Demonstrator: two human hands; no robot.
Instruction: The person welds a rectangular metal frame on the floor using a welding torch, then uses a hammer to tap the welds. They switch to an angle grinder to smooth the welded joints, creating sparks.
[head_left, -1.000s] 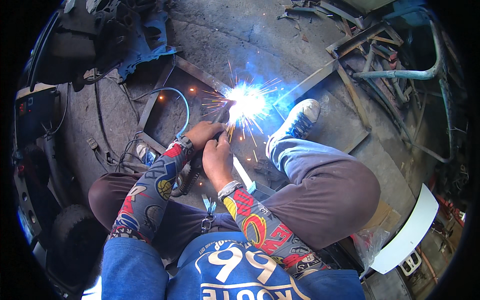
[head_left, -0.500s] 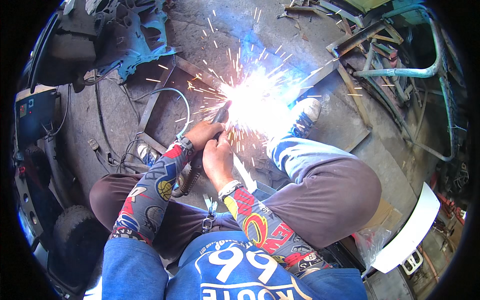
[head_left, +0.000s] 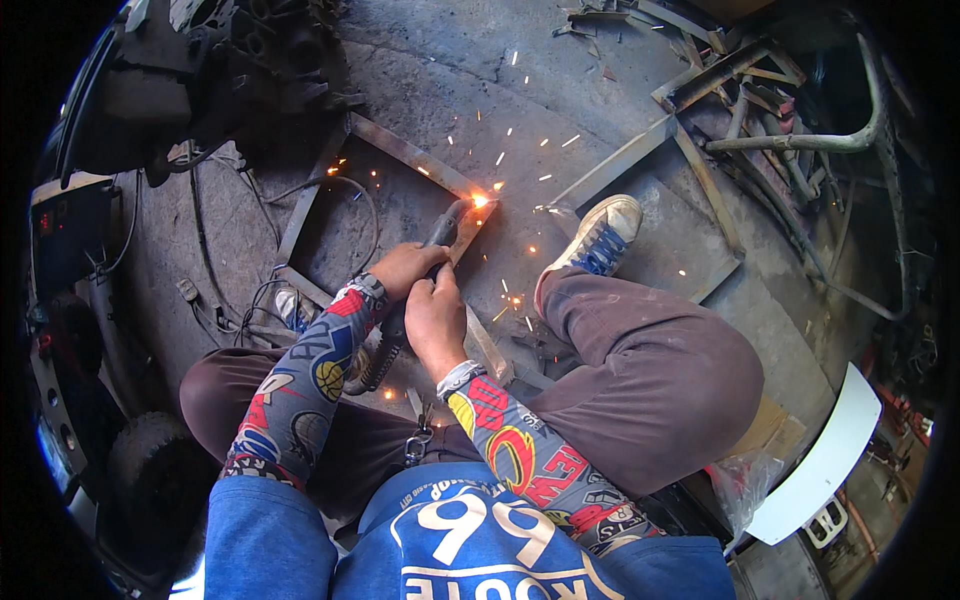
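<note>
My left hand is closed round the dark handle of a welding torch. My right hand is closed against the same torch just below, fingers pressed together; how far they wrap it is hidden. The torch's nozzle points at an orange-glowing corner of a steel angle frame lying on the floor. A few sparks fly about that corner. Below my left wrist hangs the torch's ribbed black tail.
A second steel frame lies to the right, beside my shoe. Scrap metal is piled far right. A box with a red display stands left; cables run across the floor. A white curved panel lies lower right.
The bright white-blue arc has gone out, leaving a small orange glow and fewer sparks. The frame's corner now shows. Both hands stay in nearly the same place on the torch.
</note>
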